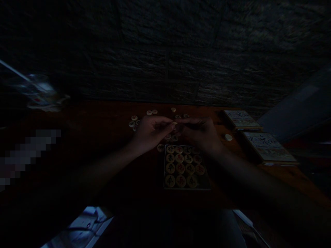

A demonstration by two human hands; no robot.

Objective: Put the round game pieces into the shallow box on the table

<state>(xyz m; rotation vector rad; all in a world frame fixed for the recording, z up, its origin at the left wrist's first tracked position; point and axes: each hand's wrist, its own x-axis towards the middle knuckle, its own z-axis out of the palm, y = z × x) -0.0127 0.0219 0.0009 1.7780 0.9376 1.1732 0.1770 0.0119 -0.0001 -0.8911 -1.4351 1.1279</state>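
Observation:
The view is very dark. My left hand (153, 131) and my right hand (200, 132) meet over the table, fingertips pinched together around a pale round Chinese chess piece (174, 123). Fingers cover most of that piece. Just below my hands lies a shallow box (187, 189) with Chinese chess pieces in rows, marked in black or red; its lower right corner holds no piece. A loose chess piece (160, 147) rests by the box's upper left corner. More pieces lie under and behind my hands, partly hidden.
Loose pieces (134, 118) are scattered on the wooden table (108, 117), one (228, 137) at right. Two printed boxes (269, 146) (241, 119) lie at the right. A clear container (41, 91) stands far left. A stone wall (165, 62) rises behind.

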